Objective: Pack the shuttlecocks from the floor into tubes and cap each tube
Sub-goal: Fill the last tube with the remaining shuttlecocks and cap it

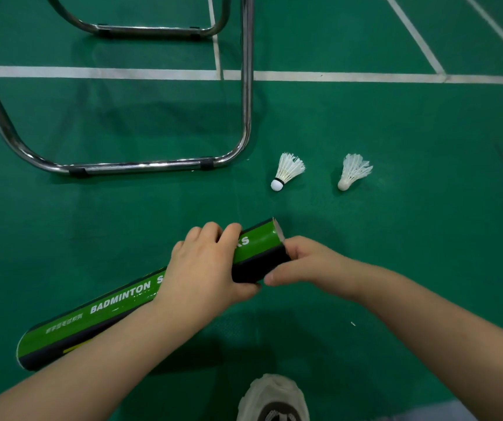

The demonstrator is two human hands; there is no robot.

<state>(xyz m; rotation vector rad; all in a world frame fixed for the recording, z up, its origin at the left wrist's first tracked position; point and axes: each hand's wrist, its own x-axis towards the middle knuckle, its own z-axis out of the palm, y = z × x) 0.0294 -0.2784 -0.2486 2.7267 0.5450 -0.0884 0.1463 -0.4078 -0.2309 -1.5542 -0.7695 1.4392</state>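
A long green and black shuttlecock tube printed "BADMINTON" slants from lower left to upper right above the green floor. My left hand grips it near its upper end. That upper end is open, and my right hand has its fingers curled at the rim; what they hold is hidden. Two white feather shuttlecocks lie on the floor beyond the tube's mouth, one with a black band at its cork, the other to its right.
A chrome tubular chair frame stands on the floor at the upper left, and a second frame stands behind it. White court lines cross the floor. My shoe shows at the bottom edge.
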